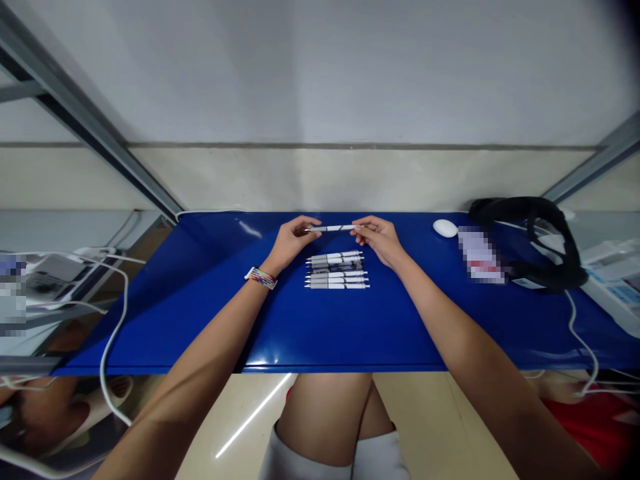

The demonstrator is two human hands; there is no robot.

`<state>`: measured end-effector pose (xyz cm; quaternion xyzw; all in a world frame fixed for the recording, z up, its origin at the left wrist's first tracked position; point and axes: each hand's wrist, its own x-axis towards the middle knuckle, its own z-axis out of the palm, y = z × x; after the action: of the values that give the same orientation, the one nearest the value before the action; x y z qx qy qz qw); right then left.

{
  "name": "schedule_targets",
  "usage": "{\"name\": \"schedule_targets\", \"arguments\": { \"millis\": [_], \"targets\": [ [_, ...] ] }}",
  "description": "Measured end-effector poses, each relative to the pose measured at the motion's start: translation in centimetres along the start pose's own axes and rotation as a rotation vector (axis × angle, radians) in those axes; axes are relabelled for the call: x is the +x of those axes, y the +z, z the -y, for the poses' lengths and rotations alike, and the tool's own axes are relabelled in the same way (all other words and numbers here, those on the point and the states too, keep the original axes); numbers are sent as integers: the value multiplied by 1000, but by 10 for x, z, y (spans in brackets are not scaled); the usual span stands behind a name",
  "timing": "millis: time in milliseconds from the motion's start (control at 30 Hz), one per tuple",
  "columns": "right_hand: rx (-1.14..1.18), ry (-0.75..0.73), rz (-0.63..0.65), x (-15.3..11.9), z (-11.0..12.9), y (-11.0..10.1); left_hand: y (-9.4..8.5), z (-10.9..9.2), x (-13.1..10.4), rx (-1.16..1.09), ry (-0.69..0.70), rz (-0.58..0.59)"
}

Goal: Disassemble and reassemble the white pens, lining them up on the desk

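A white and grey pen (340,228) lies level between my two hands, above the far part of the blue tabletop. At its pointed end, my left hand (291,243) has thumb and fingers closed about the tip. My right hand (381,240) pinches the opposite, push-button end. Nearer to me, a row of several similar pens (340,279) rests side by side, tips to the left. One darker pen (335,265) is among them. A colourful woven wristband (263,277) circles my left wrist.
On the blue tabletop (340,333), a white mouse-like object (445,229), a blurred-out packet (481,255) and a black strapped headset (540,247) stand at right. White cables (116,327) hang over the left edge. Metal posts (115,147) flank the table; people are partly visible on both sides.
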<state>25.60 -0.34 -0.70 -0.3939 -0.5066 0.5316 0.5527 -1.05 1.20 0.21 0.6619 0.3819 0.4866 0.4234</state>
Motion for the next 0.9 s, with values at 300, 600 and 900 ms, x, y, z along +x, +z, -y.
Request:
{"name": "schedule_targets", "arguments": {
  "millis": [300,600,900],
  "targets": [
    [51,24,-18,-2,7,4,0,-4,-5,210,97,-54],
    [60,16,-19,-1,5,3,1,0,-2,144,97,-44],
    [51,21,-29,0,4,3,0,6,0,82,44,-136]
  ]
}}
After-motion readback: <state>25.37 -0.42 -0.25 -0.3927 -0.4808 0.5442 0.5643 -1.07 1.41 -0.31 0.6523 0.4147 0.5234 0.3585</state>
